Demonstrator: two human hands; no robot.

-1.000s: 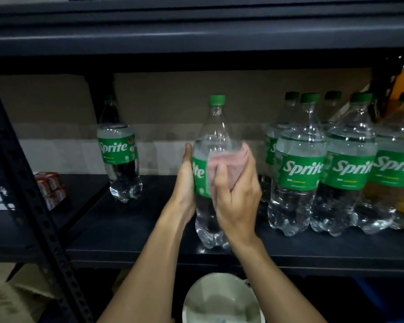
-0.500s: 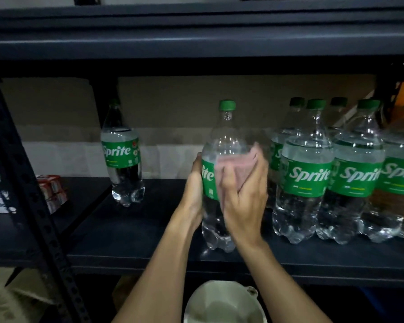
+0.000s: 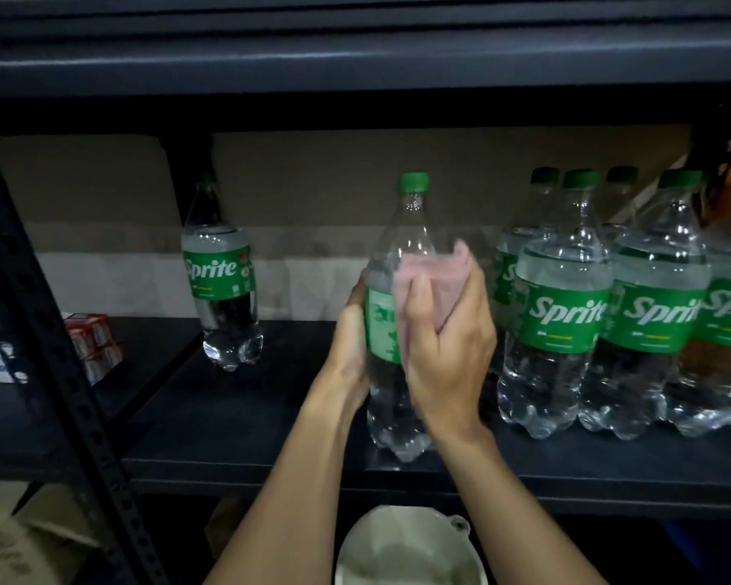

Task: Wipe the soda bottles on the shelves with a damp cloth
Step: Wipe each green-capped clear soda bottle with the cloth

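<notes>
Working on 1 soda bottle [image 3: 401,230], upright near the front edge of the dark shelf [image 3: 229,437]; base resting on the board or just above it, cannot tell which. Steadying it from its left side with the left hand [image 3: 349,348], fingers [image 3: 357,287] curled round the label and mostly hidden behind the plastic. Pressing a pink cloth [image 3: 437,276] against the shoulder and upper label with the right hand [image 3: 444,361], thumb and fingers [image 3: 416,299] bunched close together and pinching the cloth onto the bottle.

Seems partway through this 1 bottle, with cloth on the upper body only. Neck, cap and lower half bare of cloth right now, and no telling from here which parts are already clean.

Probably plenty left to do. Just to the right, a tight group of bottles [image 3: 566,323] with at least 4 green caps showing, none gripped by either hand. Well apart on the left, 1 lone bottle [image 3: 224,289], either finished or waiting; cannot tell. Below the shelf, a white basin [image 3: 406,551], likely there for wetting the cloth.
</notes>
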